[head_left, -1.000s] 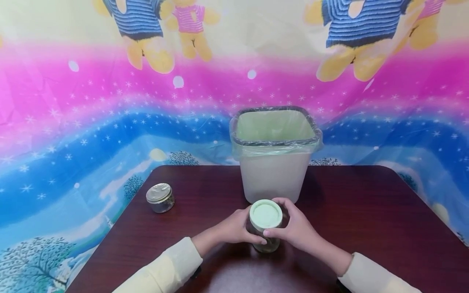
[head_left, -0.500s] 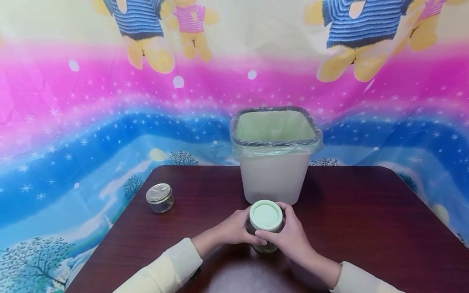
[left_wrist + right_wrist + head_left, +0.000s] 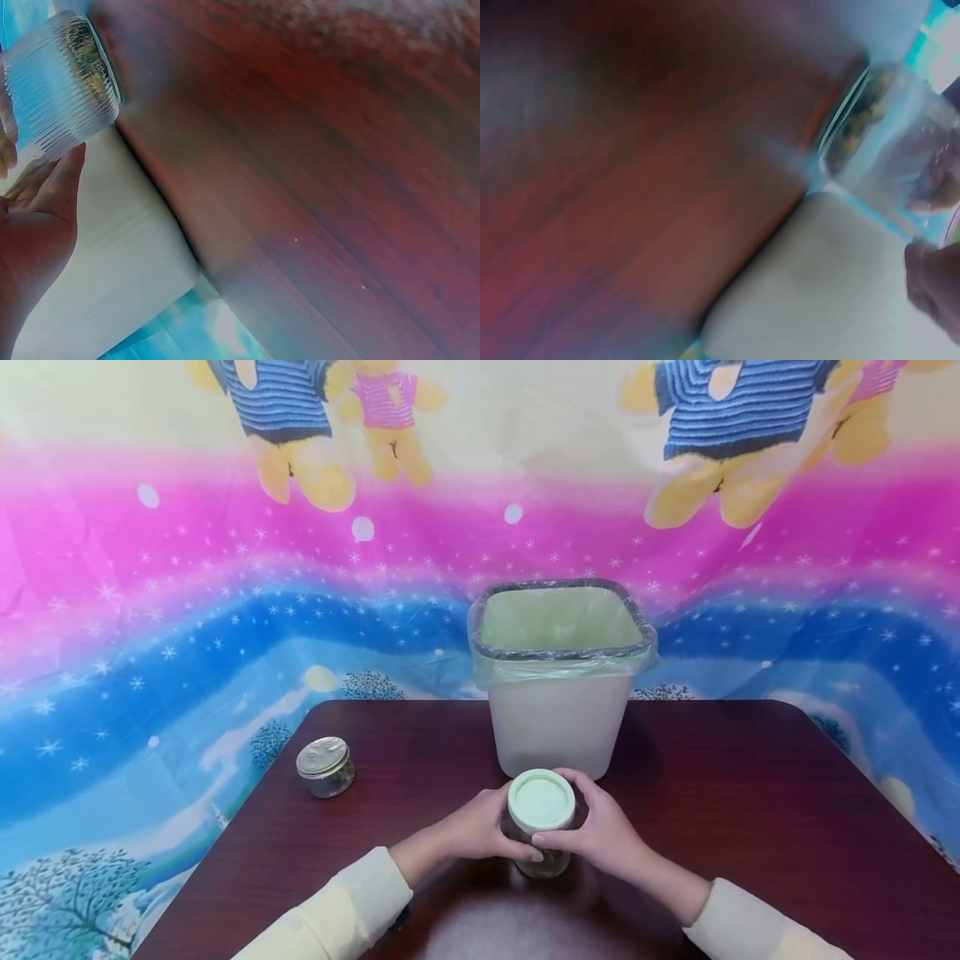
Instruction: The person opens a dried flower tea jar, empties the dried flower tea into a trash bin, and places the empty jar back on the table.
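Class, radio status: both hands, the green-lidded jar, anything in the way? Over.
Left hand gripping jar; right hand curled round its top, by the green lid. Jar upright, lid on. Nearest possible obstruction: bin just beyond.

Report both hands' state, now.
Left hand: closed, holding the clear jar by its side.
Right hand: closed, holding the same jar near its pale green lid.
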Tool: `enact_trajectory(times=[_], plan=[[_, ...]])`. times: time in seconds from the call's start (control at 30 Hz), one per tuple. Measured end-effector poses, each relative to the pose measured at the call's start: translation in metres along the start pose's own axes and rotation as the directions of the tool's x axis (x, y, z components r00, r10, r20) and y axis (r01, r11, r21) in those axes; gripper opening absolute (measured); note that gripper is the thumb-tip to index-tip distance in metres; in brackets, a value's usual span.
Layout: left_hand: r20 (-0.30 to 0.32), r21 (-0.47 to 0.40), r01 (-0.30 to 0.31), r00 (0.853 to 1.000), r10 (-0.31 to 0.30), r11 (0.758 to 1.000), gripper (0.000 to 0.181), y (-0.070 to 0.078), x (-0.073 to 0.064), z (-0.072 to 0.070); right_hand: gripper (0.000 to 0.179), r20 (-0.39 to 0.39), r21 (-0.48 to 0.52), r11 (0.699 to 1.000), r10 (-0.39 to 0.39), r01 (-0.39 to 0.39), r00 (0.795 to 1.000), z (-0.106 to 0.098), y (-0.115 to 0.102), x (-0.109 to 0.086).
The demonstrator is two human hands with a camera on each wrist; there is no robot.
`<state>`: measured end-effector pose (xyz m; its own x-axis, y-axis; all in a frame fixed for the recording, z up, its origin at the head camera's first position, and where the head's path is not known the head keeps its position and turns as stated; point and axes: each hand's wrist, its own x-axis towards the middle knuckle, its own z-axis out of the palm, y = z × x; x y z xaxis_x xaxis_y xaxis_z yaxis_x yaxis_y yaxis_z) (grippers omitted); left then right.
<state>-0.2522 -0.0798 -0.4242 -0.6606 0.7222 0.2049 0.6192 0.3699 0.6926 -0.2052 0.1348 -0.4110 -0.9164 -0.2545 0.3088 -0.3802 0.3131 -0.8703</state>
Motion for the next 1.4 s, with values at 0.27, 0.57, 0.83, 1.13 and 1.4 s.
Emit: enact_trajectory(times=[0.27, 0.57, 0.83, 1.13, 1.4], plan=[[0.008, 0.0, -0.022, 1.0, 0.022, 1.0, 0.081, -0.001, 0.0, -0.001, 0.074, 0.216, 0.011, 0.996, -0.089, 0.089, 0.972, -0.021, 0.009, 0.016], [0.011, 0.013, -0.017, 1.0, 0.017, 1.0, 0.081, -0.003, 0.001, 0.0, 0.075, 0.438, 0.038, 0.995, -0.1, 0.093, 0.894, -0.04, 0.01, 0.034], [0.005, 0.012, -0.019, 1.0, 0.019, 1.0, 0.081, -0.003, 0.0, 0.001, 0.076, 0.483, 0.088, 0.994, -0.097, 0.061, 0.87, -0.042, 0.011, 0.036], [0.009, 0.031, -0.056, 0.998, 0.056, 0.998, 0.081, -0.004, 0.0, 0.003, 0.089, 0.245, 0.058, 0.997, -0.073, 0.06, 0.967, -0.023, 0.005, 0.013], [-0.014, 0.032, -0.063, 0.998, 0.064, 0.997, 0.08, -0.005, 0.0, 0.001, 0.096, -0.085, -0.017, 0.995, 0.1, -0.101, 0.991, 0.011, -0.016, -0.01]])
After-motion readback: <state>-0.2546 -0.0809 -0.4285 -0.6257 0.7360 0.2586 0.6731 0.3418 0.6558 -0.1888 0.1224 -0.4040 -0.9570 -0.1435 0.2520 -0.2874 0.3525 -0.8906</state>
